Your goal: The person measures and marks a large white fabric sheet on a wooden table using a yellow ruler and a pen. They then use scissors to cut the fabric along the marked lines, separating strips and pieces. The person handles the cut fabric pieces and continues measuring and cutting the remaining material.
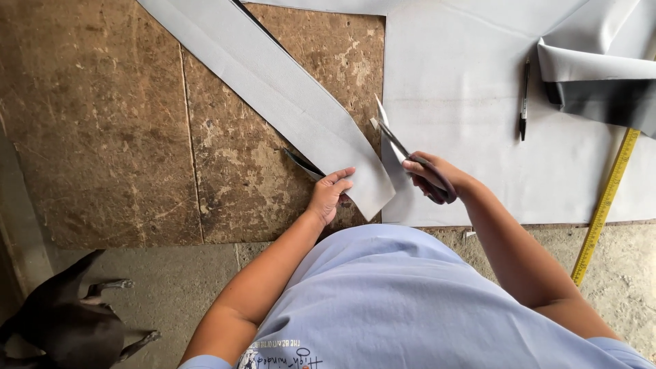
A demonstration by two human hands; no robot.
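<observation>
On a worn brown particle-board table [102,123], we are holding the near end of a long grey fabric strip [287,89] with our left hand [330,195], fingers curled on its edge. Our right hand [434,176] is gripping dark-handled steel scissors [403,152], blades parted at the large grey fabric sheet [471,150]. A black pen [524,99] is lying beyond.

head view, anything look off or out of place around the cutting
Mostly orderly. The right hand works scissors through the grey sheet; the left hand holds the cut strip. The one oddity is a dark dog standing on the floor beside the board, at lower left.
</observation>
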